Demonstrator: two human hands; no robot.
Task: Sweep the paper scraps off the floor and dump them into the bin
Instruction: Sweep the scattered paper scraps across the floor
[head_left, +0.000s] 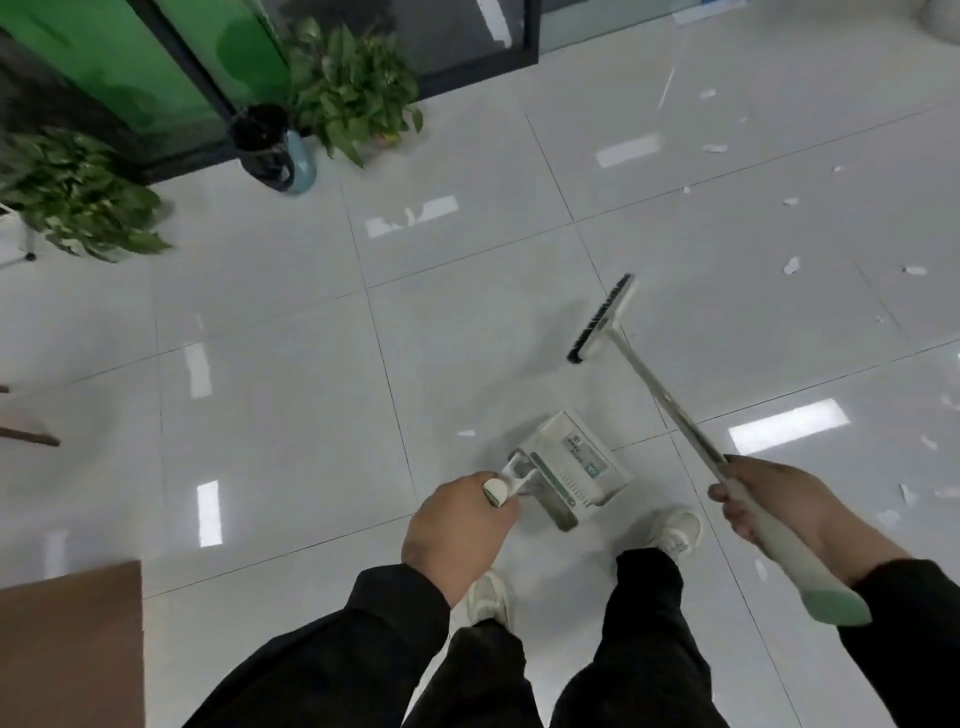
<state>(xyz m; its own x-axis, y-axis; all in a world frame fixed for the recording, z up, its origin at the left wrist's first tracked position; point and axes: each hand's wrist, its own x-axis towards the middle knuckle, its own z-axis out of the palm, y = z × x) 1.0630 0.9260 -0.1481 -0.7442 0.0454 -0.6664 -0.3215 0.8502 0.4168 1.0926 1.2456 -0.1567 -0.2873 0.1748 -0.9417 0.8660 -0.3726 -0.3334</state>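
My left hand (460, 530) grips the top of the handle of a white dustpan (576, 465), which hangs just in front of my feet. My right hand (769, 501) grips the pale handle of a broom (675, 410). The broom's black-bristled head (602, 318) points forward over the white tiled floor (291, 415). Several white paper scraps (790, 266) lie scattered on the tiles to the right and far right. A black bin (262, 143) lined with a dark bag stands at the back left by a glass wall.
Two leafy potted plants stand at the back, one (353, 88) beside the bin and one (78, 192) at the far left. A brown board (70, 644) sits at the lower left. My two white shoes (675, 530) are on the tiles below the dustpan.
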